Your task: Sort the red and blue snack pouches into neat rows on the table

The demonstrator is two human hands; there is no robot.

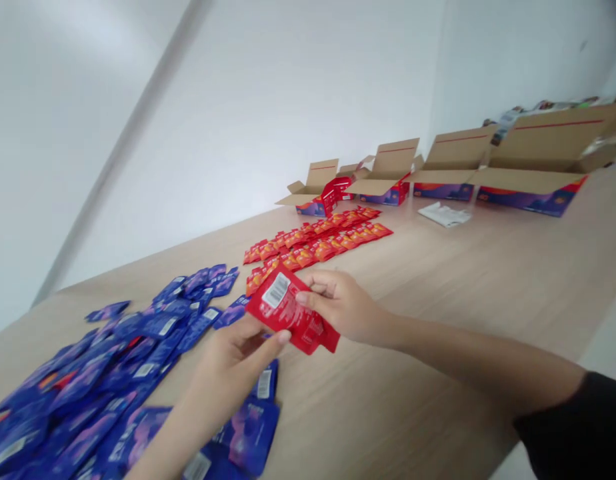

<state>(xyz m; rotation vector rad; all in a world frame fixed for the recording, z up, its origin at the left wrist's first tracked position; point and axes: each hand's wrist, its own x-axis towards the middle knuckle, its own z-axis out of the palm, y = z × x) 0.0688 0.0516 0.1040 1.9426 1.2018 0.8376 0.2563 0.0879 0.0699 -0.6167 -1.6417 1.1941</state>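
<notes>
Observed: a glossy red foil sachet [291,313], white barcode panel facing up, is held in the air above a light wood-grain table [418,287], between both hands. Right hand [345,308], entering from 3 o'clock with a black sleeve [563,420] at the forearm, has its fingers curled and closed on the sachet's upper edge, pinching it. Left hand [233,365], entering from 6 o'clock, has its fingers extended and together, tips touching the sachet's lower edge; whether they grip cannot be told.

Surroundings, taken from the hands: a loose heap of blue-purple foil sachets [103,373] lies at 8 to 9 o'clock, some just beneath the left hand. Overlapping rows of red-orange foil sachets [313,243] lie at 12 o'clock. Four open cardboard boxes with purple-and-red printed sides [533,180] stand in a line at 1 to 2 o'clock. A folded white paper sheet [444,215] lies on the table just in front of them.
</notes>
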